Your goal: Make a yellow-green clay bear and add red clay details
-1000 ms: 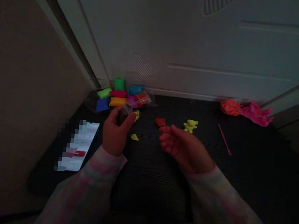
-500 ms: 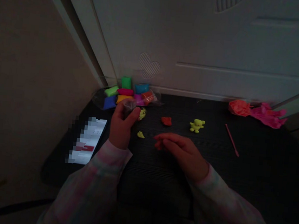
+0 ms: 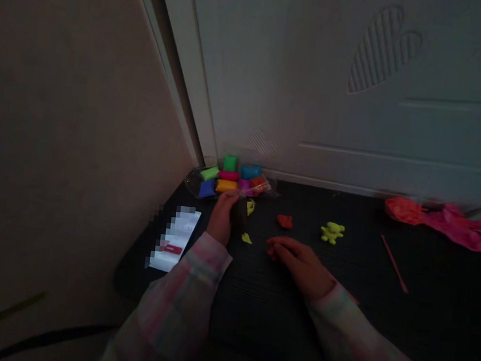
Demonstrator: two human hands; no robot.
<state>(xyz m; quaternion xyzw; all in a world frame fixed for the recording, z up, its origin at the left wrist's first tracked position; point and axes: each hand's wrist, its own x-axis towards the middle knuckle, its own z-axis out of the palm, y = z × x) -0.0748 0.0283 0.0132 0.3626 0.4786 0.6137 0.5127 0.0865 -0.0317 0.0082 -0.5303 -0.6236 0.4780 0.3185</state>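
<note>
My left hand [image 3: 221, 217] is at the front edge of a clear bag [image 3: 189, 183] of colored clay packets. Its fingers are dim and partly turned away, so their grip does not show. Right beside it lies a yellow clay lump [image 3: 250, 207], and a small yellow scrap [image 3: 246, 238] is nearer me. My right hand [image 3: 300, 264] hovers low over or rests on the table, thumb against bent fingers; whatever they hold, if anything, is hidden. Beyond it are a red clay piece [image 3: 285, 221] and a yellow clay bear [image 3: 332, 233].
The dark table [image 3: 263, 302] stands against a white panel [image 3: 284, 82] with embossed hearts. A lit phone [image 3: 178, 237] lies at the left. Toward the right are a thin pink stick [image 3: 393, 263] and crumpled orange and pink material [image 3: 453, 223].
The view has swung left and up, so everything sits further right and lower. Clear plastic showed between my left thumb and finger before; now a dark patch is there. My right hand keeps its pose.
</note>
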